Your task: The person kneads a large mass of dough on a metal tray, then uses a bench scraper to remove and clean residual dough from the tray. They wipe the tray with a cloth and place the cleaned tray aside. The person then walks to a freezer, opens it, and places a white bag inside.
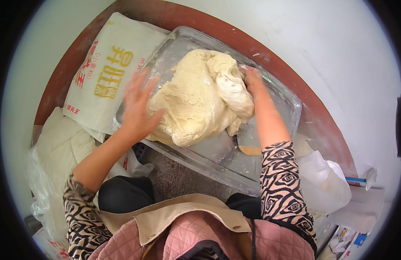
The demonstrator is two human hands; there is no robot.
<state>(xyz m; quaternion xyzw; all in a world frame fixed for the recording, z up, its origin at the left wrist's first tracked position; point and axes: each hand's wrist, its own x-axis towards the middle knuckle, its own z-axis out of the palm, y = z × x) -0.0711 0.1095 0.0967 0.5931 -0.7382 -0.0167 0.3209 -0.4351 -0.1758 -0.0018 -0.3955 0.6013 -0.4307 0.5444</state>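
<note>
A large pale dough mass (200,97) lies in a shallow metal tray (278,93) on the floor. The left hand (137,106) (blurred in this view) presses flat against the dough's left side, its fingers spread wide and gripping nothing. The right hand (252,78) pushes into the dough's upper right edge; how far its fingers curl I cannot tell. 1 printed white flour sack (107,71) lies just left of the tray, touching its edge.
</note>
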